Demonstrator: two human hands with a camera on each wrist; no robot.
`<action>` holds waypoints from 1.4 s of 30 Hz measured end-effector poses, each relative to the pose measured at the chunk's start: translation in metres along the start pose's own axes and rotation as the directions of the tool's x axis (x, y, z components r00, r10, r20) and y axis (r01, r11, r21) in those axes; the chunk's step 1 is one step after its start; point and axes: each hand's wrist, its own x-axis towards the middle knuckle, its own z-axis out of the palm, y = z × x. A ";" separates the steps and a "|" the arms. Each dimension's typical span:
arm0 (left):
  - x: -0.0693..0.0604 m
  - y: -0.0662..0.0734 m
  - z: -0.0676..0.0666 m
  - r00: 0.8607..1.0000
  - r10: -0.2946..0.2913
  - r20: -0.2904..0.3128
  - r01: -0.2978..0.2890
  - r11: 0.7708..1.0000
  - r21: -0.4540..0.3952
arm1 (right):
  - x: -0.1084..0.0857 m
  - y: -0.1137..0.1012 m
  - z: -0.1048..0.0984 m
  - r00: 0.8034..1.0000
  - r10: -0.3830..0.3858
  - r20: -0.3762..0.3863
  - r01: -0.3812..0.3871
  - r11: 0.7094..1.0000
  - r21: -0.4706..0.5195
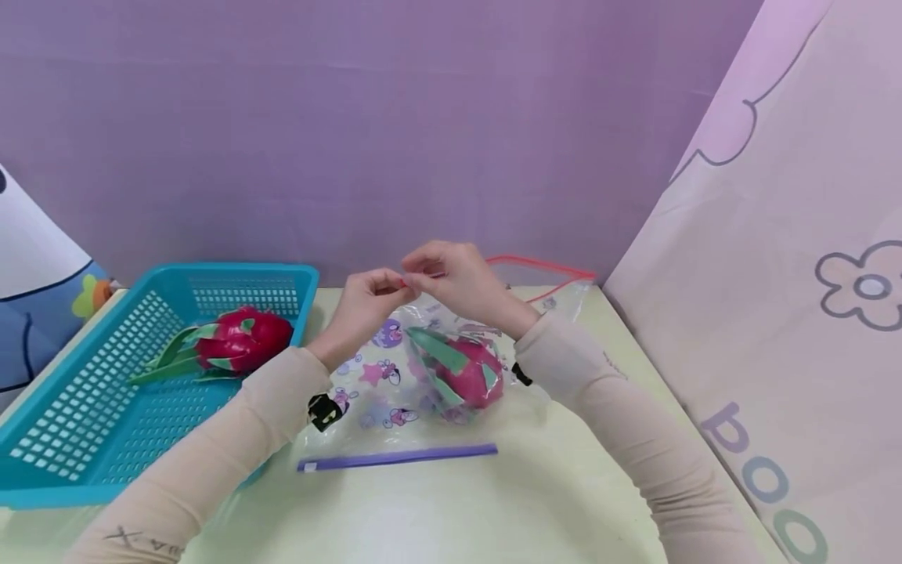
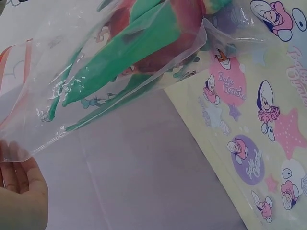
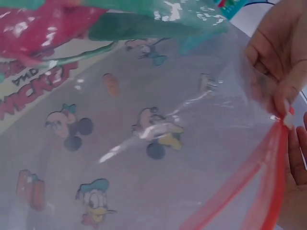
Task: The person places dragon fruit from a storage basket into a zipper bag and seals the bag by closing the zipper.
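A clear zip bag with a red zipper holds a pink dragon fruit with green leaves. Cartoon figures are printed on its plastic. Both hands meet above the bag at one end of the zipper. My left hand pinches the zipper's corner with thumb and fingertips. Beside it, touching, my right hand pinches the same red edge near a small pale slider. To the right of the hands the zipper strips stand apart, so the mouth is open there. Fingertips partly hide the grip.
Another clear printed bag with a purple zipper lies flat under the filled one. On the left, a teal basket contains another dragon fruit. Purple cloth hangs behind the pale table, with a printed panel on the right.
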 end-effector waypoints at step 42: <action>-0.002 -0.001 -0.002 0.999 -0.004 -0.040 0.005 1.000 0.008 | -0.012 0.013 -0.005 0.999 -0.040 -0.004 0.039 0.988 -0.148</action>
